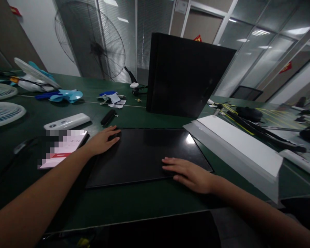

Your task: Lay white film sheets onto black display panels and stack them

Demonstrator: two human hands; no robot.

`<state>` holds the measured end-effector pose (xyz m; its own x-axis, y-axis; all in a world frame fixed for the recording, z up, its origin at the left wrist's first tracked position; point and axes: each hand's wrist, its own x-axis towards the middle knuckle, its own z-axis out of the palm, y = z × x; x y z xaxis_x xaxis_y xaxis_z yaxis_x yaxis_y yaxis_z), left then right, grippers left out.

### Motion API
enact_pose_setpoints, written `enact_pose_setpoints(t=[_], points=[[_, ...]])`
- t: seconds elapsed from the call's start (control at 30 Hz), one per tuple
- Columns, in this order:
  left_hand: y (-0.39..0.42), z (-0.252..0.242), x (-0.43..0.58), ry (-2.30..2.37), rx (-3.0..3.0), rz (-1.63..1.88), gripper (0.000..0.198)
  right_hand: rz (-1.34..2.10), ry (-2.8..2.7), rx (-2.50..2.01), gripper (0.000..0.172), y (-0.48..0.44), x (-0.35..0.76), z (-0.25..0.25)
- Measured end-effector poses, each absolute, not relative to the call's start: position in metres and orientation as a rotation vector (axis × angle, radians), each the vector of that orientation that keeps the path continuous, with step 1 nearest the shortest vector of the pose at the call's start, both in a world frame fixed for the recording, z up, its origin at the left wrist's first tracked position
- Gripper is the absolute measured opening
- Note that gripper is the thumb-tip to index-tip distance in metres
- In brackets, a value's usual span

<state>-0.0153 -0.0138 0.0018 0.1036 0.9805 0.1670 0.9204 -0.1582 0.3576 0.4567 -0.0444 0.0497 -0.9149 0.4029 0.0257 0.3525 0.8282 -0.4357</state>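
A flat black display panel [142,151] lies face up on the green table [134,203], its glossy surface reflecting a bright light at the upper right. At the panel's upper left corner rests my left hand [100,140], fingers stretched over the edge and holding nothing. My right hand [189,173] lies on the lower right part of the panel, its fingers extended flat on the surface. Left of my left hand is a phone-like device [69,148] with a lit, partly pixelated screen. Right of the panel sit white and translucent sheets [240,144], stacked and slightly fanned.
Behind the panel stands a large black box-shaped object [186,75]. A white elongated device [67,121] and a small black object [108,117] lie at the back left. Light blue fan blades [66,95] and white fan grilles [5,113] are farther left. Cables [263,132] lie at right.
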Motion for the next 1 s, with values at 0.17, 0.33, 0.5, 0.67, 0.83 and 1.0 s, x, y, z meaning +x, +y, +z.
enact_pose_setpoints(t=[0.17, 0.33, 0.5, 0.67, 0.83, 1.0], points=[[-0.018, 0.002, -0.018, 1.874, 2.277, 0.364, 0.094, 0.078, -2.517, -1.368, 0.057, 0.065, 0.504, 0.055], [-0.023, 0.005, -0.015, 1.903, 2.295, 0.252, 0.098, 0.022, -2.406, -1.645, 0.069, 0.148, 0.542, 0.043], [-0.027, 0.007, -0.007, 1.977, 2.243, 0.185, 0.097, 0.023, -2.473, -1.627, 0.058, 0.147, 0.539, 0.014], [-0.028, 0.007, -0.003, 1.975, 2.22, 0.187, 0.097, 0.072, -2.581, -1.516, 0.069, 0.122, 0.515, 0.02], [-0.027, 0.005, -0.004, 1.967, 2.212, 0.251, 0.093, 0.147, -2.743, -1.303, 0.089, 0.057, 0.446, 0.04], [-0.029, 0.006, -0.007, 1.932, 2.22, 0.254, 0.092, 0.533, -2.883, -0.663, 0.096, -0.04, 0.382, 0.045]])
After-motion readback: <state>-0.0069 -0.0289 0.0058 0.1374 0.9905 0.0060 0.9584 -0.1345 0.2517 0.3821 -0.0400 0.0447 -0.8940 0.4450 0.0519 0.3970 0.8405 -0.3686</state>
